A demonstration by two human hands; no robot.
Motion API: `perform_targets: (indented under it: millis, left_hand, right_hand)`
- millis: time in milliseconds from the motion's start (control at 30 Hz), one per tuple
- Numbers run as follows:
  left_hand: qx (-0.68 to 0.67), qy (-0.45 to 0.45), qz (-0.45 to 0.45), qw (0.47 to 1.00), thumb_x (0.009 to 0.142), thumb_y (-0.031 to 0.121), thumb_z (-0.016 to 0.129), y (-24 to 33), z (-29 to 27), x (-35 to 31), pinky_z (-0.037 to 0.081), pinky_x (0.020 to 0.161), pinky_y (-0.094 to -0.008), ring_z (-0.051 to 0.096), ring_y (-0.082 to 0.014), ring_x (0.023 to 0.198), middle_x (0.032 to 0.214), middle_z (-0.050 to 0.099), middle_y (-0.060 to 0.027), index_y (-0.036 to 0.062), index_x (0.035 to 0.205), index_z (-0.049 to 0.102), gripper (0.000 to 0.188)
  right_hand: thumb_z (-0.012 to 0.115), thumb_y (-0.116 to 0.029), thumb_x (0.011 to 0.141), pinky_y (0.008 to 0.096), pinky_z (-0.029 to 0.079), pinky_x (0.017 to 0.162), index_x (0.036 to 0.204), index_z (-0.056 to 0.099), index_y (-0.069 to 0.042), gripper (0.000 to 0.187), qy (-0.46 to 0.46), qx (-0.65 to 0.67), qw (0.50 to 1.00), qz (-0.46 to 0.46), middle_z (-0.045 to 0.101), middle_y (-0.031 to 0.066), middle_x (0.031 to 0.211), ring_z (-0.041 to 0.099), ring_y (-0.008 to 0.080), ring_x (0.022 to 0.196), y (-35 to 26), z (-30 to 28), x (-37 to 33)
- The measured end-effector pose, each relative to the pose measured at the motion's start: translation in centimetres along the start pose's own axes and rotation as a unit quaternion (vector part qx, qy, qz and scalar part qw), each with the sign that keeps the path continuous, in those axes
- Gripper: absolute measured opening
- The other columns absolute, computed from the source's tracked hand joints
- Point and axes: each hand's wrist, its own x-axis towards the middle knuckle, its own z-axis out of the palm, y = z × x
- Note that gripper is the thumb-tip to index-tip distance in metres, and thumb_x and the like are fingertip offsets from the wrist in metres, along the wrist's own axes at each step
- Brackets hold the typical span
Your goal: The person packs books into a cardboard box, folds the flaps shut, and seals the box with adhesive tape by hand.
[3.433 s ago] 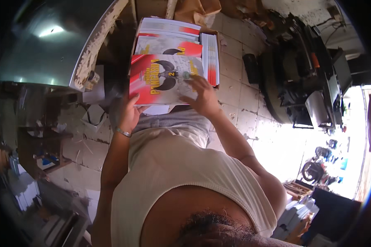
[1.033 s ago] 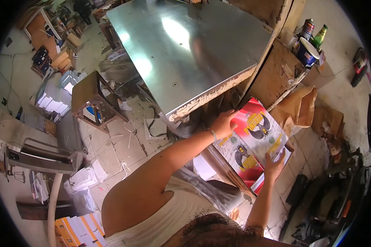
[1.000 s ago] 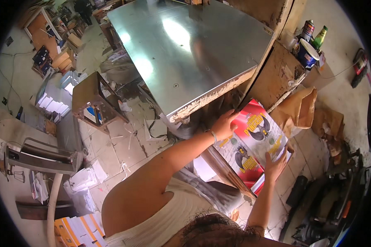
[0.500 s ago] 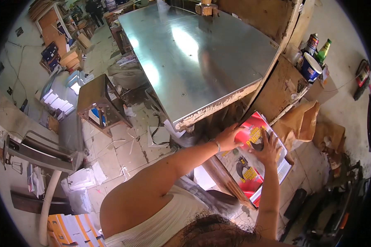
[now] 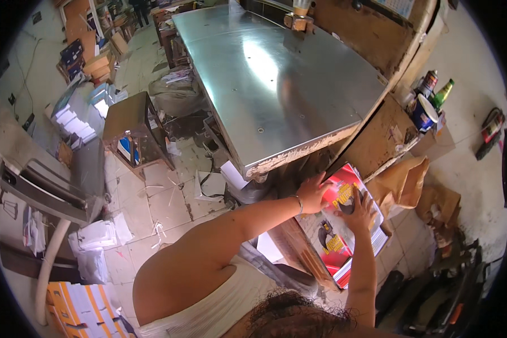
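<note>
A stack of red-covered books (image 5: 335, 262) with yellow lettering and a black curved shape on the covers lies on a brown wooden stool or box (image 5: 301, 248) in front of me. My left hand (image 5: 313, 192) rests against the left edge of the upper book, fingers and thumb apart. Across that book's cover my right hand (image 5: 359, 214) lies with its fingers spread, thumb pointing left. White page edges show along the stack's right side. Neither hand is lifting anything that I can see.
Beyond the books stands a metal-topped table (image 5: 276, 84) with a worn wooden edge. Brown paper (image 5: 400, 180) lies to the right, below a tub (image 5: 422, 112) and a green bottle (image 5: 444, 94). At left are a wooden stool (image 5: 127, 121), a machine arm (image 5: 45, 194) and orange-and-white stacks (image 5: 84, 310).
The whole view has shifted slightly. Both hands stay on the upper red book, in nearly the same pose; the right hand's fingers lie a little closer together.
</note>
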Motion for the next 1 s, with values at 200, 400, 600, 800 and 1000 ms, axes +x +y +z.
perform_targets:
  millis: [200,400,600,800,1000]
  left_hand:
    - [0.130,-0.058,0.085,0.986,0.091,0.068,0.049,4.2,0.8,-4.3,0.008,0.119,-0.0664,0.003,-0.0416,0.154,0.167,0.004,-0.0217,0.0058,0.159,0.020,0.097]
    - [0.139,-0.147,0.108,0.973,0.088,0.070,0.054,5.3,1.2,-4.7,0.014,0.120,-0.0614,0.010,-0.0398,0.153,0.166,0.015,-0.0218,0.0048,0.159,0.020,0.103]
    - [0.113,-0.101,0.074,0.986,0.082,0.069,0.062,3.5,0.6,-4.6,0.014,0.118,-0.0645,0.017,-0.0363,0.153,0.165,0.017,-0.0221,0.0046,0.160,0.014,0.111]
    - [0.137,-0.096,0.128,0.978,0.084,0.070,0.059,5.0,1.7,-4.1,0.017,0.117,-0.0668,0.014,-0.0399,0.153,0.166,0.012,-0.0211,0.0063,0.160,0.012,0.111]
    - [0.151,-0.139,0.108,0.973,0.084,0.070,0.060,4.8,2.1,-4.5,0.016,0.118,-0.0655,0.010,-0.0400,0.154,0.167,0.010,-0.0205,0.0067,0.160,0.011,0.111]
  right_hand:
    - [0.079,-0.071,0.062,0.0743,0.015,0.113,0.159,0.021,-0.041,0.117,0.015,-0.005,1.000,-0.004,0.020,0.0176,0.166,0.017,0.0457,0.151,-0.4,0.7,0.3]
    - [0.073,-0.079,0.062,0.0773,0.011,0.110,0.159,0.022,-0.042,0.115,0.064,0.025,0.998,-0.003,0.021,0.0235,0.164,0.018,0.0498,0.149,2.0,2.2,0.3]
    - [0.057,-0.090,0.067,0.0760,0.010,0.112,0.161,0.019,-0.034,0.115,0.104,0.012,0.993,-0.060,0.020,0.0222,0.164,0.015,0.0489,0.150,0.4,0.3,3.4]
    - [0.049,-0.096,0.066,0.0760,0.011,0.112,0.160,0.021,-0.036,0.115,0.050,-0.017,0.998,0.043,0.017,0.0158,0.167,0.014,0.0453,0.152,0.4,1.2,1.3]
    - [0.050,-0.093,0.069,0.0743,0.013,0.114,0.160,0.020,-0.035,0.113,0.053,0.017,0.997,0.051,0.018,0.0172,0.166,0.014,0.0446,0.152,0.0,1.5,1.4]
